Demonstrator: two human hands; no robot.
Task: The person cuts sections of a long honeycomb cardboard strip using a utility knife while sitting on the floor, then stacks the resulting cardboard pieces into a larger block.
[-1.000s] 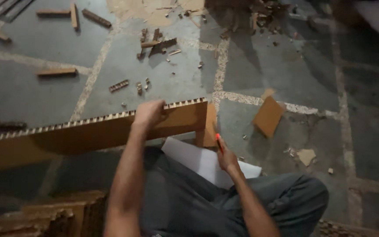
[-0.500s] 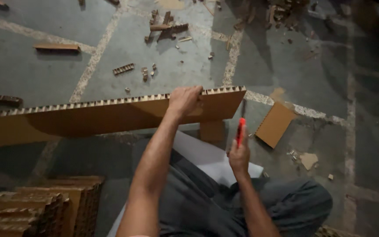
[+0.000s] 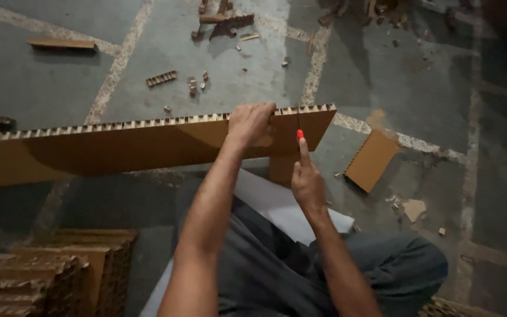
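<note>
The left hand [image 3: 250, 122] is curled over the top edge of a long brown honeycomb-cardboard strip [image 3: 118, 147], fingers wrapped down its far side and thumb toward the near face, clamping it upright on its long edge. The right hand [image 3: 306, 182] is closed around a slim red-tipped cutting tool [image 3: 300, 136], forefinger stretched along it, with the tip against the near face of the strip just right of the left hand. A thin dark vertical line runs down the strip from its top edge at that spot.

The strip stretches from the left edge of the view to just past the hands, its open cells showing along the top. Beneath the forearms lie the person's grey trouser legs [image 3: 300, 276], folded on the floor, with a white sheet [image 3: 277, 205] lying between them and the strip.

To the right of the strip, on the grey stone floor [image 3: 42, 76], lies a small brown rectangular cardboard offcut [image 3: 372, 159], and nearer, lighter scraps [image 3: 413, 208]. At the near left stands a stack of brown honeycomb-cardboard pieces [image 3: 54, 270]. Farther off, beyond the strip, the floor carries scattered small cardboard bits [image 3: 162, 78], a short brown strip [image 3: 61, 43] at the far left, and a heap of dark offcuts [image 3: 227, 23] at the far middle.
</note>
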